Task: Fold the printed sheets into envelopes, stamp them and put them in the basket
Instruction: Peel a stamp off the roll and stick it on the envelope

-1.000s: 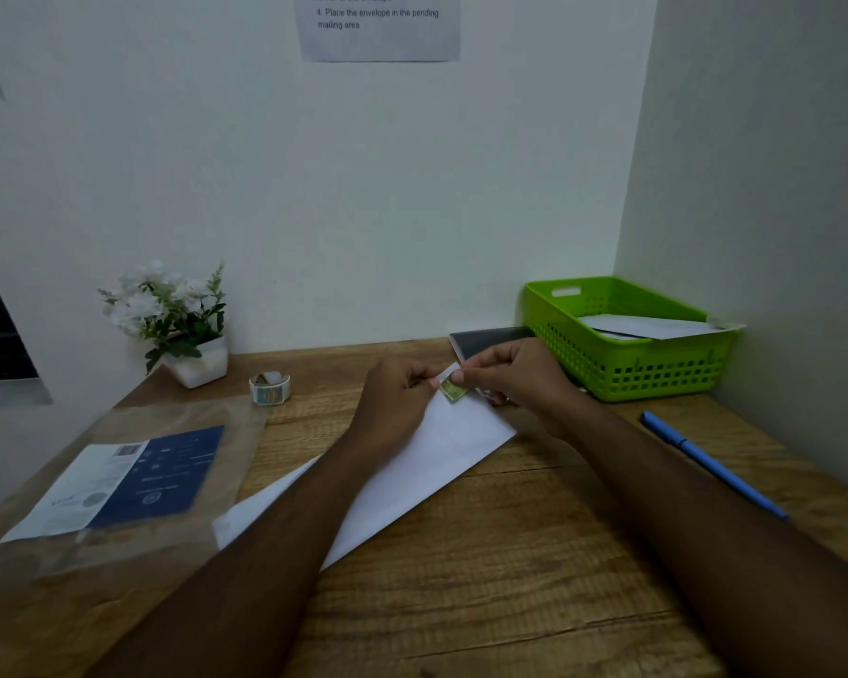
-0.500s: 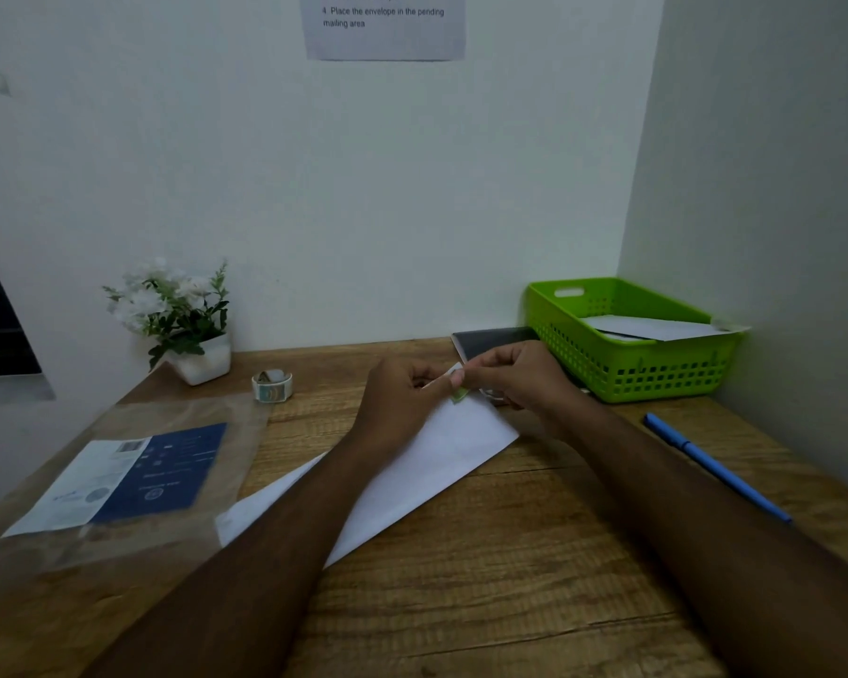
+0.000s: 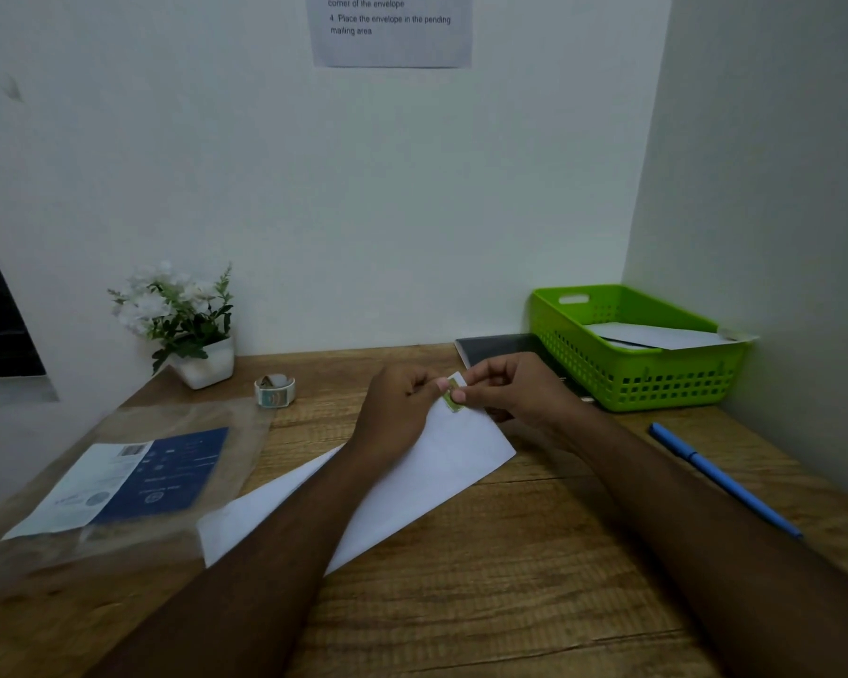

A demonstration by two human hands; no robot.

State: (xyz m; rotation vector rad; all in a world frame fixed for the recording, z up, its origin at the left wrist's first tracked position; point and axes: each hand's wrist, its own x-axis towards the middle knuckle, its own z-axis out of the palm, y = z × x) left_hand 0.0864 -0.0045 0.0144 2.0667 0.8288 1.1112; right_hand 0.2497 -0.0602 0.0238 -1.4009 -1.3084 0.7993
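Moved: green stamp (image 3: 453,399) now lower on white envelope (image 3: 414,486) corner.
Left hand (image 3: 398,408): pinching stamp.
Right hand (image 3: 515,391): pinching stamp.

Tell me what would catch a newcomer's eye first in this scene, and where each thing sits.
First, the two hands at mid-desk: the left hand and right hand pinch a small green stamp at the far corner of a white envelope lying on the wooden desk. Next, the bright green basket in the far right corner, already holding a white envelope. A blue pen lies along the right edge.
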